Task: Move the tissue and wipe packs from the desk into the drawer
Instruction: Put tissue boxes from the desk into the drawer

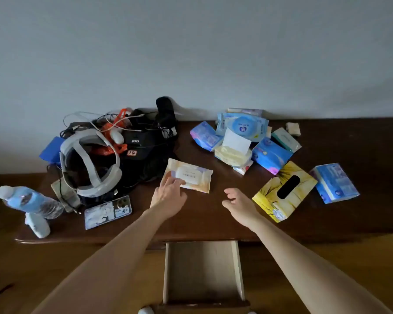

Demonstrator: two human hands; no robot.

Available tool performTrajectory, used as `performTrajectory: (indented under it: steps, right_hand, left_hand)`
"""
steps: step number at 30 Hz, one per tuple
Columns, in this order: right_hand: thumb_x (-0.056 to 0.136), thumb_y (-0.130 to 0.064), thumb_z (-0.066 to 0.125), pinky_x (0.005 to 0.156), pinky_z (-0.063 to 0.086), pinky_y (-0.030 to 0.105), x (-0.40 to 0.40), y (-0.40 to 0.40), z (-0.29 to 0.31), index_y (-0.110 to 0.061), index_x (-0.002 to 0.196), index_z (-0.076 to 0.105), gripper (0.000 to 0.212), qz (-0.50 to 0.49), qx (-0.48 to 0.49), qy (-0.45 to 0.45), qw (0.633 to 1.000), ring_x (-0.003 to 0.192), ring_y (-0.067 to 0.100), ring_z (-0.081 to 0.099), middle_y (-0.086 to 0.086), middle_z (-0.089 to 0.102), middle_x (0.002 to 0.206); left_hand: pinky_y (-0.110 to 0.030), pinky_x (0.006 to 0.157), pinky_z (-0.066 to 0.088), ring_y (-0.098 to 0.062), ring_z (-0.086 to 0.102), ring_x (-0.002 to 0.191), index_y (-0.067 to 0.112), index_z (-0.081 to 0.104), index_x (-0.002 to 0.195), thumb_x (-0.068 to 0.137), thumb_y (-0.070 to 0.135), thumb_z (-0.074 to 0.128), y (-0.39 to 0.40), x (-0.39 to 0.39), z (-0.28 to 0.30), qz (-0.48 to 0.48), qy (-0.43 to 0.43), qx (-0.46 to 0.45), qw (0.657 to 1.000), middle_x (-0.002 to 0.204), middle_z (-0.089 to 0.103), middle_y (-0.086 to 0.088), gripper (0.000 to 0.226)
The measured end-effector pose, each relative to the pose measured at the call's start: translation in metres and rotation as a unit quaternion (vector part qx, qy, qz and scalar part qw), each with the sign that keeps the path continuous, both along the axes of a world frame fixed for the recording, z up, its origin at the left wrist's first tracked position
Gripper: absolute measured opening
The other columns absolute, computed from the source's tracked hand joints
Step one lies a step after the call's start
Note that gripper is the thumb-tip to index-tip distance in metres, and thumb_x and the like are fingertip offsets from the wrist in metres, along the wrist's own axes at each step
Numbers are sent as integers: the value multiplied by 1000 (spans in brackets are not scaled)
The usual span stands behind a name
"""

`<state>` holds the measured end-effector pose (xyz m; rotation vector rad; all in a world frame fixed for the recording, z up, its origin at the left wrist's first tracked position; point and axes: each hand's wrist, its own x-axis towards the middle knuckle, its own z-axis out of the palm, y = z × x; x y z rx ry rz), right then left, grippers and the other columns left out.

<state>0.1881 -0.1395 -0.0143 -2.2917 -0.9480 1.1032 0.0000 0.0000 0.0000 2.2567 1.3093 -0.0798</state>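
**Reaching for the cream wipe pack**

While the drawer (pixel 203 270) is standing pulled out below the worktop (pixel 202 214), we are laying our left hand (pixel 168 196) on the cream wipe pack (pixel 188 177), its fingers (pixel 169 181) touching the pack's near corner; whether they are gripping it we cannot tell. Our right hand (pixel 241 203) is hovering with loosely spread fingers, holding nothing, beside the yellow tissue box (pixel 284 191). Blue tissue packs (pixel 270 155) are lying heaped farther back, and another blue pack (pixel 335 182) is sitting right of the box.
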Motion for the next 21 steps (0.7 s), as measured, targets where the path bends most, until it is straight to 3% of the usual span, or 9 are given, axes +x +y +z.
performTrajectory:
  steps: [4, 6, 8, 10, 15, 19, 21]
  right_hand:
    - [99, -29, 62, 110, 43, 44, 11, 46, -51, -26, 155, 37, 61, 72, -8, -97, 993, 144, 24, 41, 2, 43, 158]
    - [93, -30, 67, 117, 36, 47, 17, 57, -66, -24, 154, 38, 67, 65, -5, -253, 965, 149, 29, 31, 7, 38, 160]
    - [84, -27, 72, 117, 32, 49, 34, 52, -74, -18, 145, 46, 67, -34, 39, -428, 902, 146, 33, 32, 13, 42, 155]
    - [77, -27, 73, 112, 32, 52, 58, 30, -87, -14, 137, 49, 66, -118, 61, -511, 849, 141, 36, 37, 16, 47, 148]
    - [86, -37, 67, 80, 49, 44, 79, -10, -122, -17, 134, 54, 54, -124, -33, -545, 828, 130, 35, 44, 15, 53, 140]
    - [90, -34, 66, 75, 48, 40, 82, 1, -130, -19, 117, 69, 31, -115, -32, -589, 799, 129, 32, 45, 7, 61, 129]
    - [91, -29, 64, 75, 47, 40, 83, -1, -137, -18, 113, 70, 24, -114, -35, -612, 782, 126, 32, 48, 6, 64, 124]
  left_hand:
    - [-46, 120, 20, -26, 15, 152, 25, 25, 158, 90, 32, 59, 38, 32, -58, -113, 90, 85, 986, 165, 22, -1, 76]
    - [-49, 121, 16, -28, 7, 154, 25, 9, 161, 88, 49, 62, 57, 42, -91, -142, 141, 114, 973, 169, 6, -2, 93]
    - [-51, 119, 19, -27, 7, 154, 27, -1, 161, 83, 70, 53, 72, 50, -120, -139, 164, 109, 970, 169, 4, -1, 104]
    - [-51, 114, 27, -28, 20, 149, 28, 4, 161, 75, 86, 41, 75, 57, -146, -106, 141, 130, 976, 165, 18, -1, 110]
    - [-47, 96, 39, -31, 45, 116, 20, 44, 141, 72, 92, 28, 67, 73, -178, -15, 48, 259, 965, 127, 48, -7, 101]
    - [-49, 116, 28, -32, 36, 134, 8, 48, 133, 77, 85, 43, 67, 78, -198, -1, -19, 290, 957, 136, 46, -10, 96]
    - [-49, 116, 29, -32, 39, 134, 9, 47, 135, 77, 84, 45, 69, 75, -206, 3, -50, 273, 961, 138, 47, -9, 95]
